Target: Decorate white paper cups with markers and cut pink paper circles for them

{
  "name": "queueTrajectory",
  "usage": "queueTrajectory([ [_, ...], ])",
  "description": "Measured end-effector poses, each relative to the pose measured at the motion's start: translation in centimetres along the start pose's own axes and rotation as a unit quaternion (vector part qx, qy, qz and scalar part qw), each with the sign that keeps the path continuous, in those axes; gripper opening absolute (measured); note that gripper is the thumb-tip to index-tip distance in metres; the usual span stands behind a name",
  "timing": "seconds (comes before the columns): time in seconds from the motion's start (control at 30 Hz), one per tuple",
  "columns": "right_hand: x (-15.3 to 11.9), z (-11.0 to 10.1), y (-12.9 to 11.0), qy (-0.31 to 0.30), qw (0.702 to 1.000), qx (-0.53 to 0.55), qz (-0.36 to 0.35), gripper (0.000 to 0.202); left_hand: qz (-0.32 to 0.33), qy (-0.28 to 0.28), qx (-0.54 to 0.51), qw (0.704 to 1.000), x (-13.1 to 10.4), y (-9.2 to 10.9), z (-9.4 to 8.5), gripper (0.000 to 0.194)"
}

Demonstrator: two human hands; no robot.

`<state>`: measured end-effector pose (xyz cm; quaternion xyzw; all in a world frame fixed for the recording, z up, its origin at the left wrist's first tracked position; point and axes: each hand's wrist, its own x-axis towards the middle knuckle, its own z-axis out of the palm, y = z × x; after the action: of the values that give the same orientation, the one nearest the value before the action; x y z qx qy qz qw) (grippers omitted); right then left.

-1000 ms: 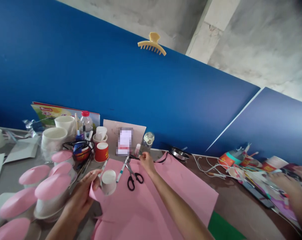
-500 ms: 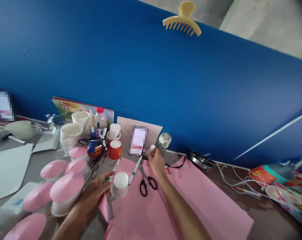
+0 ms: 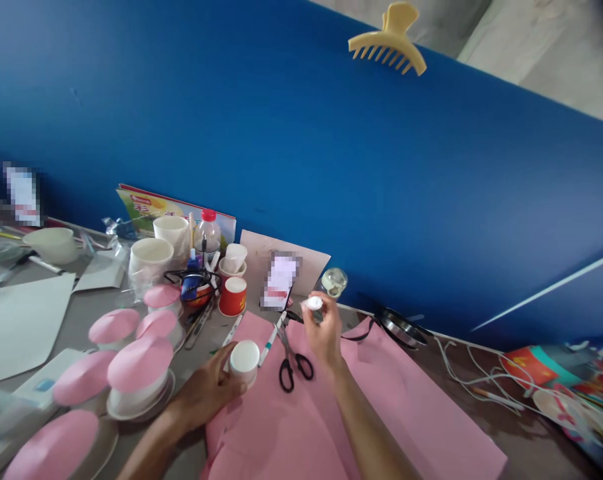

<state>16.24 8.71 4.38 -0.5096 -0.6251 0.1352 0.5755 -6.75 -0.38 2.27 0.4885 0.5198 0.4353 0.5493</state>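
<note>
My left hand [image 3: 208, 390] is closed around a small white paper cup [image 3: 244, 357], which stands at the left edge of the pink paper [image 3: 276, 433]. Held up in my right hand [image 3: 325, 333] is a small white tube [image 3: 314, 303], its round end turned towards me; the rest of it is hidden by the fingers. Black-handled scissors [image 3: 295, 369] lie on the pink paper between my hands. Beside them rests a white marker [image 3: 272, 339] with a teal band. Behind my right hand stands a clear glass jar [image 3: 334, 283].
Several white cups with pink cone tops [image 3: 140, 365] stand to the left. A red paper cup [image 3: 232, 297], stacked white cups [image 3: 171, 230] and a red-capped bottle [image 3: 208, 230] are behind. A phone [image 3: 280, 280] leans near the blue partition [image 3: 281, 133]. Cables [image 3: 474, 377] lie at right.
My left hand has moved right and taken hold of the white paper cup. My right hand has come back from the jar, raising the white tube with its end turned towards me.
</note>
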Motion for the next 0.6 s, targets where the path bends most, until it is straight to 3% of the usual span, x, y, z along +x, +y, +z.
queueTrajectory([
  [0.13, -1.8, -1.5, -2.4, -0.087, 0.987, 0.107, 0.08, 0.026, -0.017, -0.013, 0.171, 0.985, 0.0, -0.1, 0.6, 0.049],
  [0.27, -2.6, -2.3, -4.1, -0.137, 0.949, 0.212, 0.189, 0.034, -0.034, -0.028, 0.27, 0.962, -0.1, 0.3, 1.1, 0.047],
  [0.37, -2.8, -2.8, -5.7, -0.163, 0.905, 0.295, 0.26, 0.035, -0.018, -0.032, 0.303, 0.952, -0.2, 0.5, 1.3, 0.044],
  [0.5, -3.2, -3.5, -7.9, -0.21, 0.852, 0.377, 0.296, 0.045, -0.024, -0.015, 0.324, 0.946, -0.1, 0.3, 1.4, 0.044],
  [0.6, -3.4, -4.0, -8.6, -0.236, 0.82, 0.418, 0.312, 0.032, -0.017, -0.015, 0.323, 0.946, 0.1, -0.2, 1.4, 0.045],
])
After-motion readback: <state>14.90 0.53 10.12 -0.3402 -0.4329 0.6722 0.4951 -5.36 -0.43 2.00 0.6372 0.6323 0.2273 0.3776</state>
